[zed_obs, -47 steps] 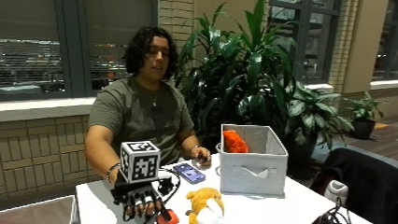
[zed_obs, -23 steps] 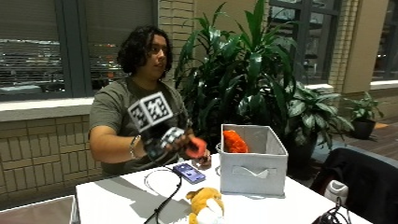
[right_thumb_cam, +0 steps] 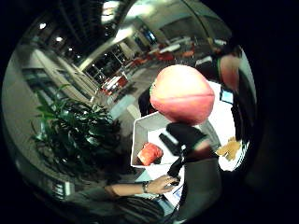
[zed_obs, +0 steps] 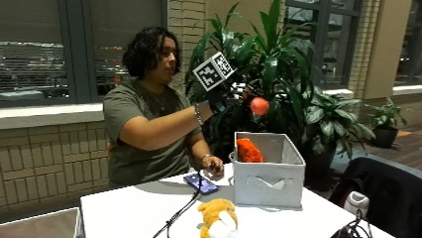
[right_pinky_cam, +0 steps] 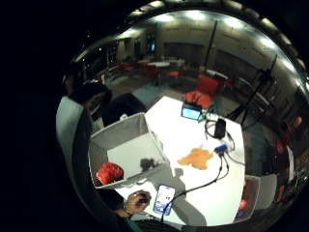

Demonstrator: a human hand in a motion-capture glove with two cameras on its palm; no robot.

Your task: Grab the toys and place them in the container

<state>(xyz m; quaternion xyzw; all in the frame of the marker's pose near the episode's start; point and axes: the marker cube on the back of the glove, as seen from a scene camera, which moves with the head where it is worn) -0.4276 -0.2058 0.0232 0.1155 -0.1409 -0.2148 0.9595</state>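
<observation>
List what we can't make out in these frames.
- Grip on the orange ball: in the outside view the gloved right hand sits behind the marker cube, so the fingers are hidden.
- Orange toy in the grey container: the wall hides its lower part; too small in the palm views to tell its shape.
- Yellow plush toy: cut off by the outside view's bottom edge.
- Bare hand beside the phone: too small to tell whether they touch.
</observation>
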